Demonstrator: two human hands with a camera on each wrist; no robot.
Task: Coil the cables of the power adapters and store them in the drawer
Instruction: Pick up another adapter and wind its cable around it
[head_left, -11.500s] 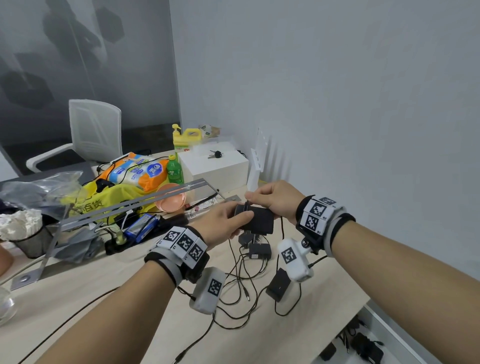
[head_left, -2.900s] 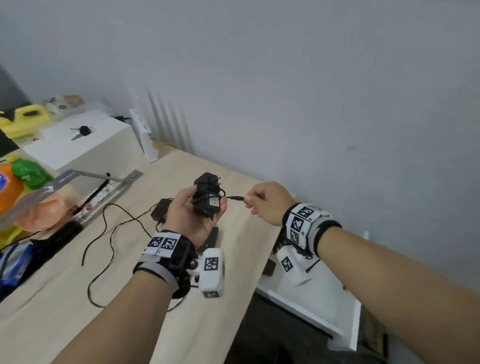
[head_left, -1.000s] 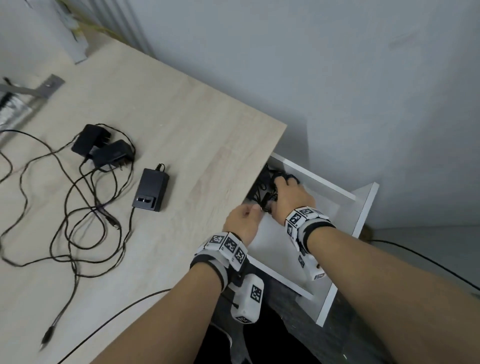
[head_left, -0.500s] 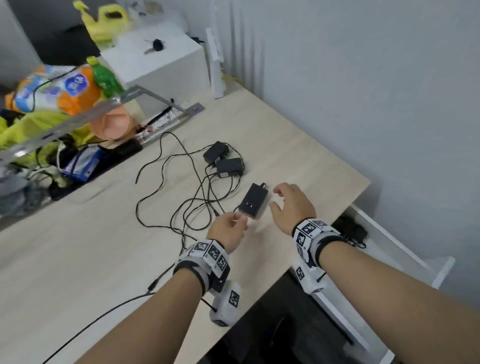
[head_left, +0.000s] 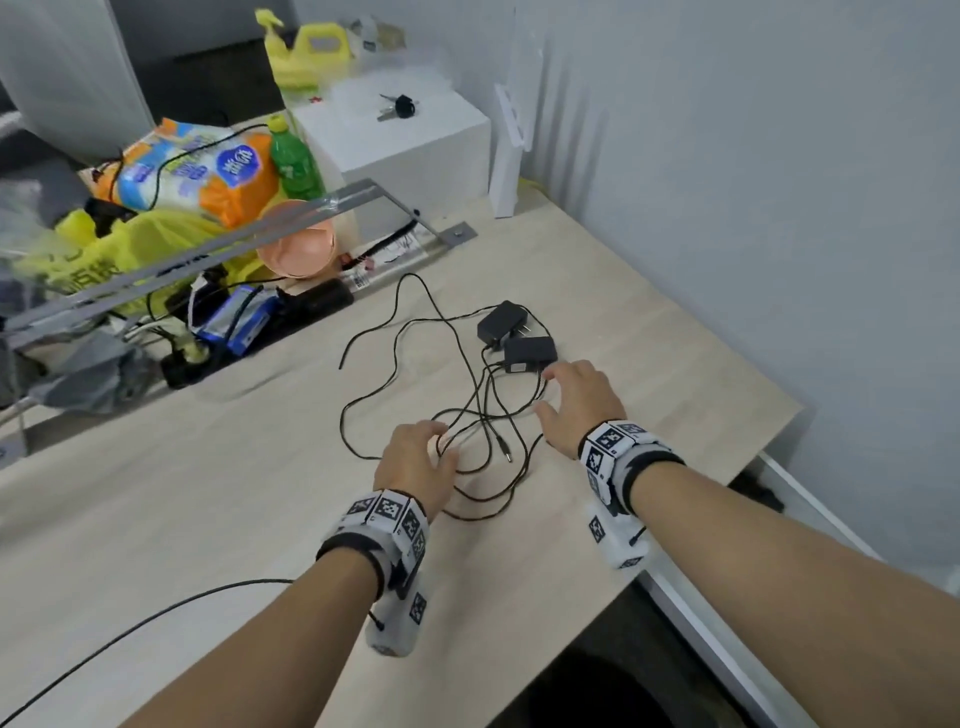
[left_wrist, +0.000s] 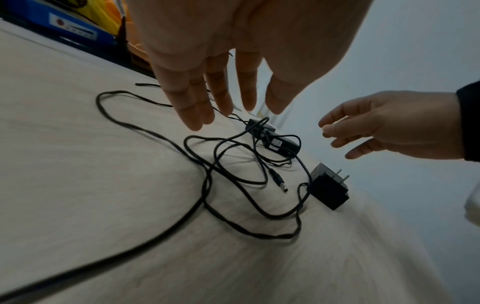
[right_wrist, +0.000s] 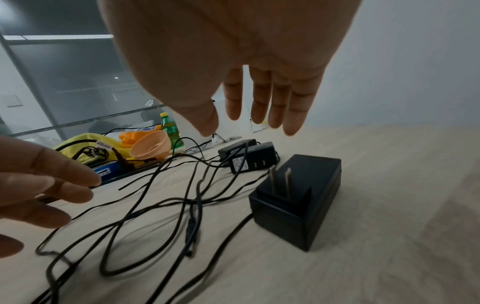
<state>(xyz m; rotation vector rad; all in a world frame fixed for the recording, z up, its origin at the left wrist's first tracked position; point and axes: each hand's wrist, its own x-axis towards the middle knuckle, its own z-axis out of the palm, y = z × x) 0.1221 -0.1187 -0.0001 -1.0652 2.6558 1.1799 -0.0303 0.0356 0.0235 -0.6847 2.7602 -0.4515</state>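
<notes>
Black adapters (right_wrist: 296, 197) — three | cables (head_left: 467, 415) tangled | both hands (head_left: 415, 462) spread — holding nothing

We see bare forearms, no sleeves. Each wrist has a black strap w/ a grey-white band of square black-and-white marker tags: left wrist band (head_left: 387, 525), right wrist band (head_left: 615, 452). Under each wrist hangs a white camera pod w/ more tags: left pod (head_left: 397, 621), right pod (head_left: 618, 540). A thin black cable (head_left: 156, 618) runs off the left pod.
</notes>
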